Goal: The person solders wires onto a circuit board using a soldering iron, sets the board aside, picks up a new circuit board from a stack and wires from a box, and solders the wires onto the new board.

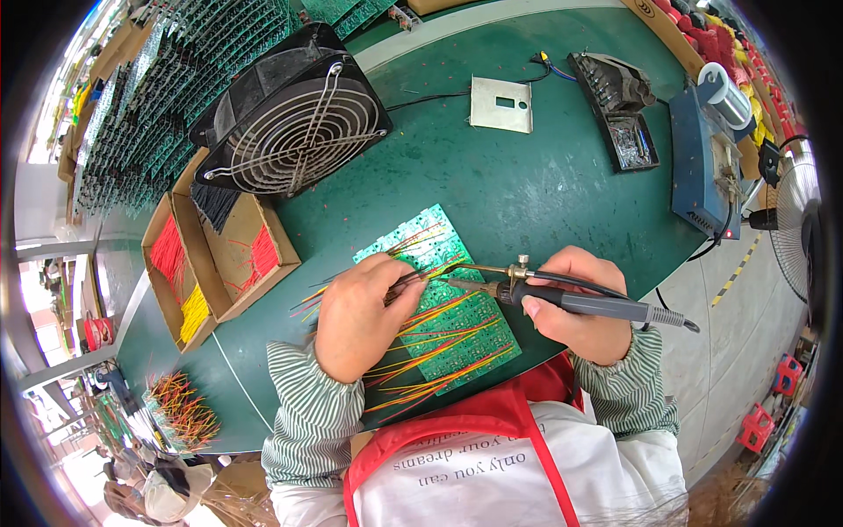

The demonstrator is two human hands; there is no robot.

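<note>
A panel of green circuit boards point(483, 312) lies on the bench in front of me. Rows of thin red, yellow and black wires point(439, 358) stick out over its left side. My left hand point(362, 312) is closed at the panel's left edge, thumb and fingers pinching thin dark wires point(409, 279) against the board. In my right hand point(599, 337) is a grey-handled soldering iron point(615, 307), gripped like a pen. Its tip points left, just by the left fingertips. A brass solder-feed tube point(483, 268) runs along the iron's top; exact contact at the tip is too small to tell.
A black fan with a wire guard point(303, 145) stands at the back left, beside a cardboard box of cut wires point(230, 299). Wired boards point(182, 411) sit at the left. Farther back are a metal plate point(501, 104), a black tray point(628, 140) and a blue soldering station point(700, 162).
</note>
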